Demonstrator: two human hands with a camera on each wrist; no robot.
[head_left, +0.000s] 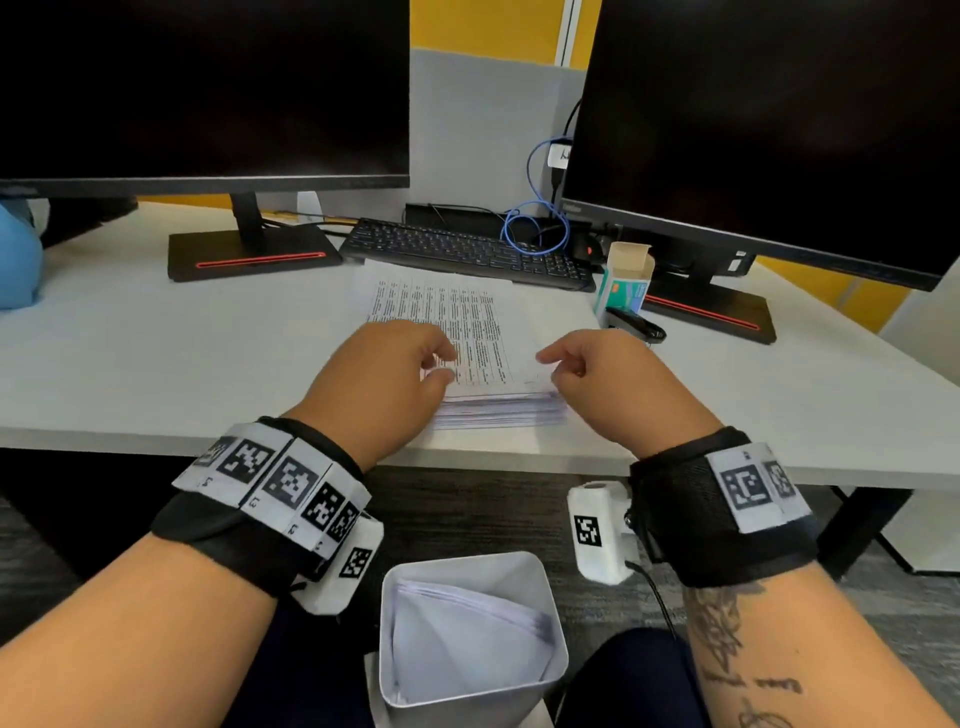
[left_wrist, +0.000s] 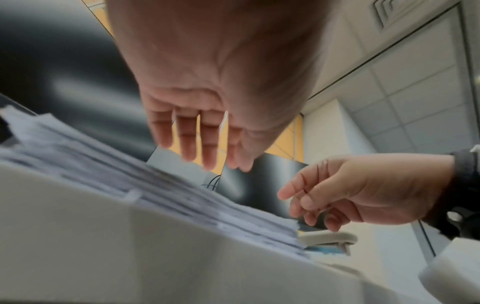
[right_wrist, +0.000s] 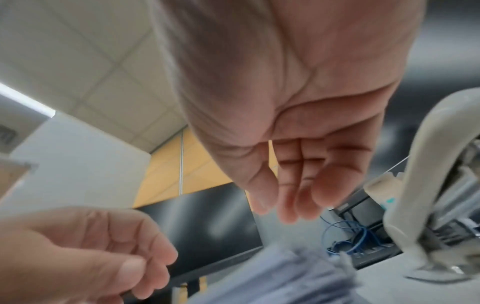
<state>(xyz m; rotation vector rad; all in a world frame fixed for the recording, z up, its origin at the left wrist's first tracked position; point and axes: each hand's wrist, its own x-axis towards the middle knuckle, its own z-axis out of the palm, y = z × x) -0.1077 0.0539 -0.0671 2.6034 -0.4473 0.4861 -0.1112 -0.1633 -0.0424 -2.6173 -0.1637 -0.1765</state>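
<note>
Office cubicle, grey divider w/ yellow wall behind. Flat on the white counter (head_left: 156, 364) lies the stack of printed sheets (head_left: 483, 332), right btwn the two hands and partly under them. Over the stack's near-left corner hangs the left hand (head_left: 384, 374), fingers relaxed and slightly bent, tips at the top sheet; can't tell if they touch it. At the stack's near-right edge is the right hand (head_left: 608, 379), fingers loosely curled, index pointing toward the left hand. Neither holds anything. The hands are apart, w/ a strip of printed page showing btwn them. Both wrists carry black bands w/ square-code tags.

Just beyond the right hand sits a stapler (head_left: 636, 323), and behind it an opened small box (head_left: 626, 280) w/ green-blue print. Beyond both hands is a black keyboard (head_left: 467, 252), w/ a blue cable (head_left: 535, 228) looped at its far-right end. Two dark monitors: left monitor (head_left: 208, 88) beyond the left hand, right monitor (head_left: 779, 130) beyond the right. Below the hands, under the counter edge, is a white bin (head_left: 467, 564) w/ folded sheets inside.
</note>
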